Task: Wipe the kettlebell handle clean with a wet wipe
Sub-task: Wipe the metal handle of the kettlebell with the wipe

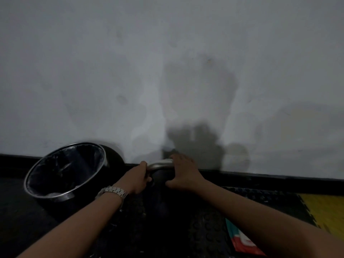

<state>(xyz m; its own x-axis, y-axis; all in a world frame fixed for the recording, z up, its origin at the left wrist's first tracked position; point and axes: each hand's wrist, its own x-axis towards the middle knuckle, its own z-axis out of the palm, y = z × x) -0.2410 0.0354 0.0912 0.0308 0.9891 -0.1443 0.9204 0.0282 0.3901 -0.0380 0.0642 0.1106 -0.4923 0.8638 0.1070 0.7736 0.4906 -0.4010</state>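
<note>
A black kettlebell (pixel 160 178) stands on the dark floor mat close to the wall, its silver handle (pixel 160 163) arching over the top. My left hand (pixel 138 178), a metal watch on its wrist, grips the left end of the handle. My right hand (pixel 183 171) lies over the right end of the handle, fingers curled around it and thumb stretched out below. No wet wipe shows in either hand; anything under the right palm is hidden. The kettlebell's body is dark and hard to make out.
A black round bin (pixel 65 172) with a plastic liner stands to the left against the wall. A red, white and teal packet (pixel 242 239) lies on the mat under my right forearm. A yellow mat tile (pixel 323 209) sits at the right. The grey wall (pixel 167 71) rises just behind.
</note>
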